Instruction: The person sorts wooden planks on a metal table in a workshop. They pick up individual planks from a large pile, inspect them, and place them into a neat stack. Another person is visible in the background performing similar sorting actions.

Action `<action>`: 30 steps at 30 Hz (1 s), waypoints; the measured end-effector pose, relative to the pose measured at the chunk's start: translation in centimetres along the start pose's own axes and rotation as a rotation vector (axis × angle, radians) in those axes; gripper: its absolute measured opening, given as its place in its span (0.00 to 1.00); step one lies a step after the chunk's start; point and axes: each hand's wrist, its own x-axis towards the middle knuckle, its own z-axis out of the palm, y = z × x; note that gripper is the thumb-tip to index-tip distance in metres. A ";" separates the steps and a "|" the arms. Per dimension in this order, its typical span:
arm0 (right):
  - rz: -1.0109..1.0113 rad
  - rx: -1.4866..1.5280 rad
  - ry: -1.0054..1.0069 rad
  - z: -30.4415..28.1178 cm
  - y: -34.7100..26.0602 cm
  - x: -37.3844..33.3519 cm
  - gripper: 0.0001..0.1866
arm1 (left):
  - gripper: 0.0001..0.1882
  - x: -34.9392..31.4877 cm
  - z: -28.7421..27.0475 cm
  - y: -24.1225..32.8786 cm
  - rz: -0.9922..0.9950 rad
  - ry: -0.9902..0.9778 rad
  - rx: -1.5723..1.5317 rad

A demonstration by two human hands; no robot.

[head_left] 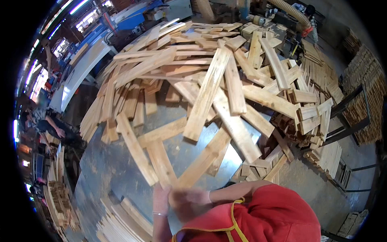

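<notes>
Near the bottom centre, my left hand is closed on the left side of a wooden board, which is smeared by motion close to my body. My right hand grips the same board from its right side; its fingers are blurred. Both hands look covered in pale pinkish gloves. Just beyond them, loose boards lie on the metal table: one flat board points at my hands, and another slanted board lies to its right. A longer board rests at its left.
A high, tangled heap of boards covers the far part of the metal table. Neatly aligned strips lie at near left. Black metal frames and stacked wood stand right. Another person is at far left.
</notes>
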 end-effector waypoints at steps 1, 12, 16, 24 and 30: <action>0.149 -0.049 -0.086 1.6 2.8 1.6 0.32 | 0.26 -0.5 -0.1 -1.8 0.016 0.103 -0.165; -0.061 -0.390 0.911 -8.9 -11.7 -3.9 0.28 | 0.32 -14.9 -12.8 -20.1 -0.377 0.911 1.077; -0.089 -0.877 1.320 -22.4 -20.3 -6.4 0.27 | 0.39 -14.2 -16.6 -23.1 -0.341 0.814 1.122; 0.546 -1.127 1.336 -36.7 -26.8 -4.9 0.51 | 0.40 -13.5 -11.9 -15.2 -0.564 0.659 1.226; 0.444 -1.280 1.122 -38.8 -25.4 -6.0 0.51 | 0.41 -9.3 -13.5 -13.5 -0.539 0.744 1.425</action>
